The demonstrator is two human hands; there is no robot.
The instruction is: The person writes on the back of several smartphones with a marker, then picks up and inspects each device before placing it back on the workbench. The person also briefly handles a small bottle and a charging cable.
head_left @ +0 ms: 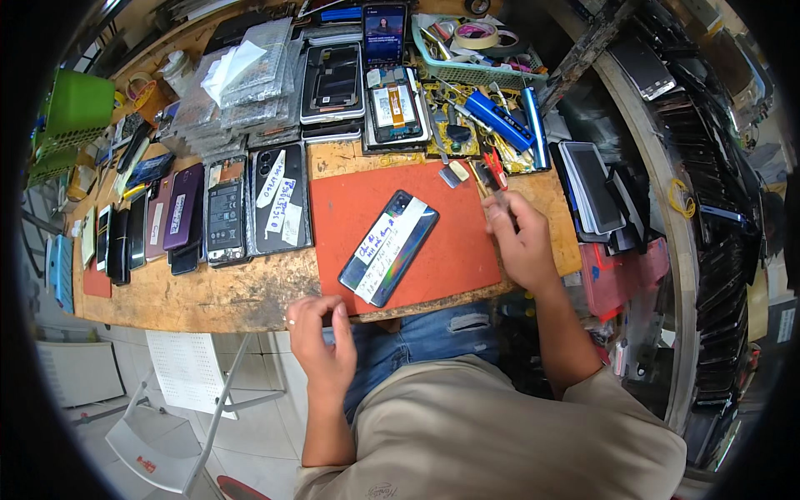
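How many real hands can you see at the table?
2. The left hand is by the near left corner of the red mat; the right hand is at its right side. A phone lies between them. Neither hand is hidden.

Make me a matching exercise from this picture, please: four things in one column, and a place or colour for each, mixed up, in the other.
Things:
1. Rainbow-sheen phone
2. Left hand
3. Right hand
4. Tool basket

Places and colours:
A. At the front edge of the table
B. Pale teal
C. Lying flat on the red mat
D. Close to the red-handled tool

Right pairs: 1-C, 2-A, 3-D, 4-B
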